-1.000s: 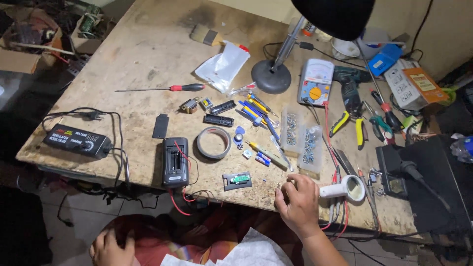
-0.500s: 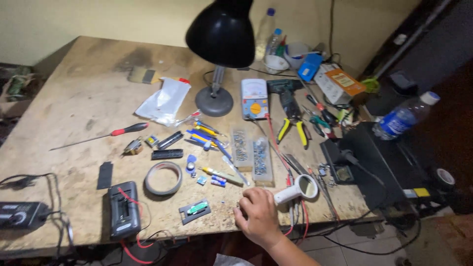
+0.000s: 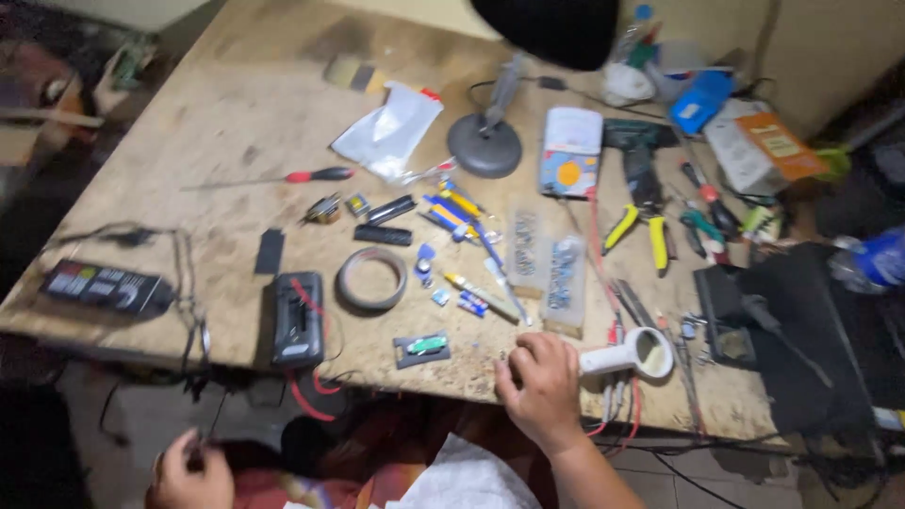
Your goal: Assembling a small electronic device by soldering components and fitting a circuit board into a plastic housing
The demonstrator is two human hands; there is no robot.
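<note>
My right hand (image 3: 539, 386) rests on the front edge of the worn wooden table (image 3: 217, 123), its fingers curled around the handle end of a white magnifying glass (image 3: 643, 353). The lens ring lies flat on the table to the right of the hand. Just left of the hand lies a small black plate with a green part (image 3: 421, 347). My left hand (image 3: 189, 476) is below the table edge at the lower left, over my lap, with its fingers curled. It is blurred, and whether it holds anything is unclear.
A tape roll (image 3: 371, 279), a black meter with red leads (image 3: 298, 319), a red-handled screwdriver (image 3: 319, 174), a lamp base (image 3: 484, 144), a multimeter (image 3: 570, 151), yellow-handled pliers (image 3: 641, 236) and clear parts boxes (image 3: 547, 259) crowd the table. A white cloth (image 3: 462, 481) lies on my lap.
The view has swung back left and down, bringing my left hand into sight at the lower left. My right hand stays on the magnifying glass handle.
</note>
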